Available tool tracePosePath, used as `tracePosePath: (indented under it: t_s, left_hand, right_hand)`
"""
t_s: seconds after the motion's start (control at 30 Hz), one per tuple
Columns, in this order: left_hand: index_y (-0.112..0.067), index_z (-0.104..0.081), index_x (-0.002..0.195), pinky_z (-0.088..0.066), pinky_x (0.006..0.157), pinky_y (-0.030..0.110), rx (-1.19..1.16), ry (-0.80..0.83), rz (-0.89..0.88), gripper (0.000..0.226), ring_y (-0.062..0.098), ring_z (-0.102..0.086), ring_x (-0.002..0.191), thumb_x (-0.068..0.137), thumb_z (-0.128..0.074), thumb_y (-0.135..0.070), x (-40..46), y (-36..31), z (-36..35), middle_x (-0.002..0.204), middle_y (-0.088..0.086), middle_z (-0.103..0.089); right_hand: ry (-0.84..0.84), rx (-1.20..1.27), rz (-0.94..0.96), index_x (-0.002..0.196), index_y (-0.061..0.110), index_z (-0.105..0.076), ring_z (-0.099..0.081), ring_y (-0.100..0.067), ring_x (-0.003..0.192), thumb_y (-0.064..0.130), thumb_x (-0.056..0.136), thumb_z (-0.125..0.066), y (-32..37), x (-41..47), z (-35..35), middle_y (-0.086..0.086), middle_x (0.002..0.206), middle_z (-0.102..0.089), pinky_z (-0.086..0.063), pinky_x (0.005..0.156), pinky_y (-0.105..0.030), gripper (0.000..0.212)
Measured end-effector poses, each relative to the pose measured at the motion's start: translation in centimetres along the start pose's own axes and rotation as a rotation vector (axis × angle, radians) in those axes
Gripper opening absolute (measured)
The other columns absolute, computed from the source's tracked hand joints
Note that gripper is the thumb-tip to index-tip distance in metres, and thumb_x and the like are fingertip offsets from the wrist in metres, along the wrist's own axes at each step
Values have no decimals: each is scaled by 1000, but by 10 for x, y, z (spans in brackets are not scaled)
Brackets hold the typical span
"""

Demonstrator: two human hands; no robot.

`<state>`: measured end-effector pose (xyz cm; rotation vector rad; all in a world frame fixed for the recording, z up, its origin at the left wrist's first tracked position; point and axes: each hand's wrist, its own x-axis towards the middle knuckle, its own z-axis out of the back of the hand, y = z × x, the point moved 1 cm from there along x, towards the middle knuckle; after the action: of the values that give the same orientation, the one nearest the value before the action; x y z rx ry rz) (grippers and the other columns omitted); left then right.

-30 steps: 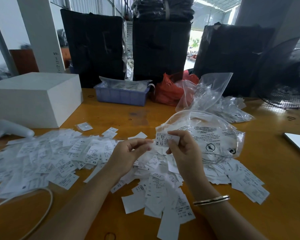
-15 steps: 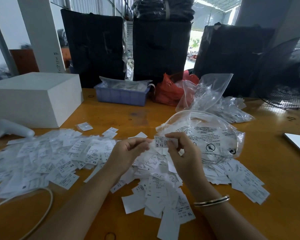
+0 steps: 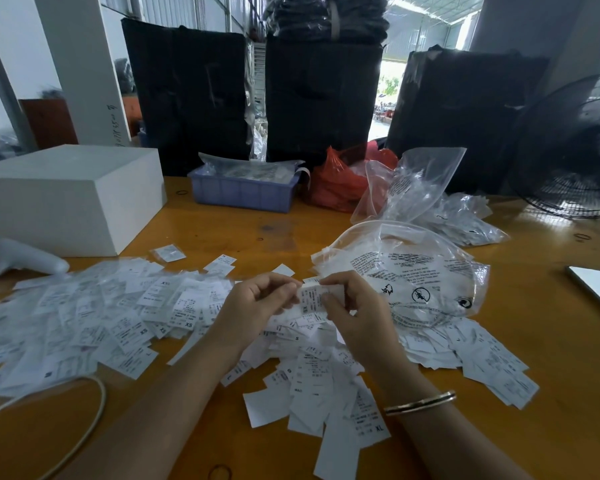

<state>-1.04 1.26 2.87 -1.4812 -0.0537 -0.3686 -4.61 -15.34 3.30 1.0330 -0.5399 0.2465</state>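
Note:
Several small white printed size labels lie in a loose heap (image 3: 312, 375) across the orange wooden table (image 3: 551, 393). More of them, some in clear film, spread to the left (image 3: 94, 320). Above the heap I hold one white label (image 3: 311, 297) marked XS between both hands. My left hand (image 3: 257, 306) pinches its left edge with curled fingers. My right hand (image 3: 354, 306) pinches its right side; a thin bangle sits on that wrist. Just behind my right hand lies a clear printed plastic bag (image 3: 420, 275) with labels inside.
A white box (image 3: 66, 199) and a white handheld controller (image 3: 18, 258) sit at the left. A blue tray (image 3: 243, 194), a red bag (image 3: 340, 185) and clear bags (image 3: 440, 209) stand behind. A fan (image 3: 575, 157) and phone (image 3: 596, 285) are at right, a white cable (image 3: 84, 431) near left.
My two hands have closed together over the label and lowered it slightly toward the heap. The left hand now pinches it too.

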Motion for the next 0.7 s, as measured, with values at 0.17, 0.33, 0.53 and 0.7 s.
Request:
tracePosePath:
  t_s: [0.17,0.33,0.53,0.7]
  left_hand:
    - [-20,-70,88,-51,66,13,-55,33,20,6,8,-69,76,83,-69,-16,0,1,-1,78,-3,-74]
    - [-27,-73,85,-49,64,11,-54,34,21,12,4,-68,75,82,-69,-16,0,0,-1,81,-5,-75]
    - [-27,-73,80,-51,64,12,-33,-23,15,12,3,-67,73,84,-68,-17,1,1,1,76,-8,-73]
    - [-26,-73,81,-48,61,9,-17,24,22,10,-3,-65,69,82,-70,-17,0,-1,-1,72,-13,-71]
  right_hand:
    - [-23,115,-115,83,28,-56,-63,-6,56,14,87,-65,-2,0,2,5,68,-65,-49,49,-20,17]
    - [-34,220,-161,83,23,-57,-65,-11,58,11,88,-63,-2,2,0,9,73,-68,-53,54,-29,14]
    - [97,279,-158,85,22,-61,-66,-13,59,11,87,-64,-1,1,0,7,72,-69,-52,56,-31,12]
    - [191,225,-144,85,28,-64,-60,-14,56,13,89,-63,-2,1,-1,-4,65,-65,-52,59,-39,15]
